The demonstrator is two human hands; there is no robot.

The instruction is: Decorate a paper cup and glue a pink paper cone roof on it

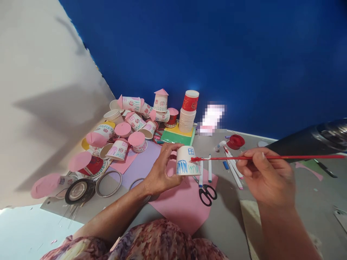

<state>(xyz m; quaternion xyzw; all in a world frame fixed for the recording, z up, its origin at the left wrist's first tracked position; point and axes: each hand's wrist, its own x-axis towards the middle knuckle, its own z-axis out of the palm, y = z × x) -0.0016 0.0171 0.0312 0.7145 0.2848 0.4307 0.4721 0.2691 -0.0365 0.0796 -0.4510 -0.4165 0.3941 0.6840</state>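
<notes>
Crowding the pink paper (179,206) below the cup (184,155): scissors (205,196), two markers (209,172).

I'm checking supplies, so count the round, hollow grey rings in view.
2: the first ring lies beside the round black roll; the second ring shows partly, the left forearm covering some of it. More could be hidden.

One head-worn camera is looking forward and down across the table (228,220) from its near edge toward the blue wall (217,54), keeping left hand (162,168) and right hand (268,173) close
</notes>
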